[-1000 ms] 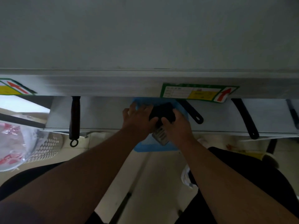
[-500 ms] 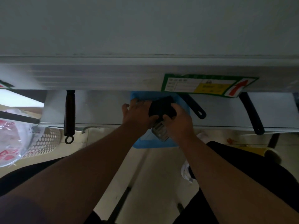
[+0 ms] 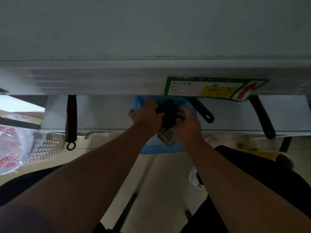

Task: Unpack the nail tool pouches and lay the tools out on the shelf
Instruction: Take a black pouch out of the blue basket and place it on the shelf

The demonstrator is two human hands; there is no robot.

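Under shelf (image 3: 151,78), over blue tray (image 3: 161,148), left hand (image 3: 146,118) and right hand (image 3: 188,125) grip pouch (image 3: 168,113); opening seems underway, tools need extracting next.

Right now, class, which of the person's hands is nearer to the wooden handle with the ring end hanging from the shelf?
Left. The left hand is beside the wooden handle, to its right; the right hand lies farther right, beyond the black pouch both grip.

dim light; pale tiled floor (image 3: 161,179) beneath a grey wall (image 3: 151,26).
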